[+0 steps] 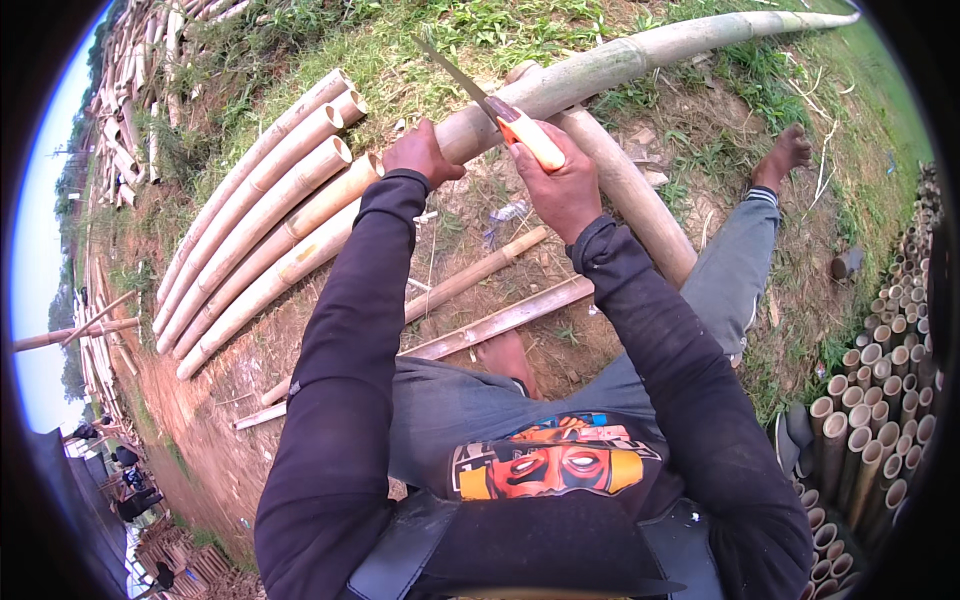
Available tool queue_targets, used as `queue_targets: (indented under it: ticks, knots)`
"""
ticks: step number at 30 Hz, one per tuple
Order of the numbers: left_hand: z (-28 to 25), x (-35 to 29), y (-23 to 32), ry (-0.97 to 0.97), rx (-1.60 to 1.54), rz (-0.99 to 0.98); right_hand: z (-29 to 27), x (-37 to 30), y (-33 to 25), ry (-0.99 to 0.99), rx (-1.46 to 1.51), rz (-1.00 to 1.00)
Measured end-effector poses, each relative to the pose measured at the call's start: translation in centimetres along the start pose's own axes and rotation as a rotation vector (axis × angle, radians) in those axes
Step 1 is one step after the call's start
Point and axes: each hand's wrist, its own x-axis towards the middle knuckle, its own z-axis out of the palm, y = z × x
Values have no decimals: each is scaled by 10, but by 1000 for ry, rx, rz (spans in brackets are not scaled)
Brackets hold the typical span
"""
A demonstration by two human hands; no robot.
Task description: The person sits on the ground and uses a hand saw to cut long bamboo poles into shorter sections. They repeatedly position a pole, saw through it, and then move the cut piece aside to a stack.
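Observation:
A long, thick bamboo pole (pixel 610 72) stretches from the middle of the view to the far right. It rests across a second bamboo piece (pixel 635 195) on the ground. My left hand (pixel 420 152) grips the near-left end of the long pole, its thumb stretched along the end. In my right hand (pixel 562 190) is a handsaw (pixel 535 138) with an orange and cream handle, fingers closed round it. The blade points up and left, over the pole near its end. Whether its teeth touch the bamboo I cannot tell.
Several cut bamboo lengths (pixel 265 215) lie side by side on the left. A split bamboo strip (pixel 500 320) and a thin pole (pixel 480 272) lie before my legs. Upright bamboo tubes (pixel 868 430) crowd the lower right; a bamboo heap (pixel 135 95) stands far left.

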Motion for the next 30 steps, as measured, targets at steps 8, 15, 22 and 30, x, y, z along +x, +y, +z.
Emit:
queue_targets:
  ticks: [8,15,22,30]
  knots:
    - [8,3,-3,21,6,10,-102,-163,-71,29,10,175]
    - [1,-3,-1,39,-7,5,11,22,-5,20,38,41]
    - [2,-3,-2,20,1,21,-99,-150,-60,15,21,213]
    - [3,-1,-1,21,-2,3,-1,-2,-14,30,64,249]
